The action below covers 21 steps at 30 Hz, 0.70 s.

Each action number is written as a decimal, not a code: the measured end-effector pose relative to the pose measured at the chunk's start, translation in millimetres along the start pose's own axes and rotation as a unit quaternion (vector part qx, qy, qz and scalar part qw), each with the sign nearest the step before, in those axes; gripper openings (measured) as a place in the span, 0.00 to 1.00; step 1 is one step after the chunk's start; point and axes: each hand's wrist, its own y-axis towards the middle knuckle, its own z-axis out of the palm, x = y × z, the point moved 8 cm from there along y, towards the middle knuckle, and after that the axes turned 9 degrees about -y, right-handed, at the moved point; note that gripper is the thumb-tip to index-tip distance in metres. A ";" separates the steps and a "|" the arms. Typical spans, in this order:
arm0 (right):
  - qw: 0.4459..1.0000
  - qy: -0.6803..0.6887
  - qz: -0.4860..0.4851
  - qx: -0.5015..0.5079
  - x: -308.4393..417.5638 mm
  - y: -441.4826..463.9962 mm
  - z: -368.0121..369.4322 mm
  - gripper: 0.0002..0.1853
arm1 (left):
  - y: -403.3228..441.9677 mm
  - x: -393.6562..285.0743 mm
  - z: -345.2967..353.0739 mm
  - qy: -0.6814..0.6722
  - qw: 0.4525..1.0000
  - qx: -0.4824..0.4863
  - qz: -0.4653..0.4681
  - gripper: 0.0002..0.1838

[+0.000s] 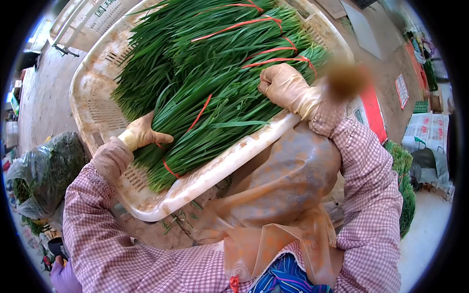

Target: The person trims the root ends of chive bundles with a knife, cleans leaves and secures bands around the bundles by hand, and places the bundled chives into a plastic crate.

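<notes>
Spreading its thumb wide, the left hand [145,133] touches the front green bundle [200,139]; the right hand [287,88] curls; neither grip can be confirmed. Bundle lies in white basket [229,165], long axis from tied end, lower left, to upper right.

Green "国" [100,11] on white crate [88,28], red print [426,120] on white bag [435,139] illegible

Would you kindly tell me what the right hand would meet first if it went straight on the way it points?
The right hand would probably meet the bundled green leaves first: they lie directly ahead of it, perhaps already touching, though depth is unclear.
</notes>
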 end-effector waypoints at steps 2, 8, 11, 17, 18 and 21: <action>0.992 -0.006 0.055 -0.117 -19.2 -1.6 -17.2 0.12 | -0.8 -1.9 -0.7 0.003 1.000 -0.002 0.013 0.57; 0.865 0.316 0.186 -0.343 -133.7 -110.8 -62.2 0.12 | 4.6 4.4 0.1 0.012 1.000 0.012 -0.008 0.56; 0.911 0.091 0.340 -0.215 -224.5 -170.2 -42.0 0.11 | 8.7 9.9 -0.2 0.017 1.000 0.008 0.001 0.57; 0.922 0.129 0.116 -0.347 -195.4 -199.2 -29.8 0.17 | 12.9 -22.5 9.6 -0.110 0.993 0.026 0.018 0.43; 0.938 0.123 0.129 -0.296 -183.0 -194.6 -19.0 0.17 | 12.2 -25.5 14.0 -0.175 0.984 0.025 -0.025 0.43; 0.972 0.118 0.176 -0.100 -165.7 -140.4 55.0 0.18 | 19.2 -11.5 10.3 -0.241 0.969 0.047 -0.006 0.45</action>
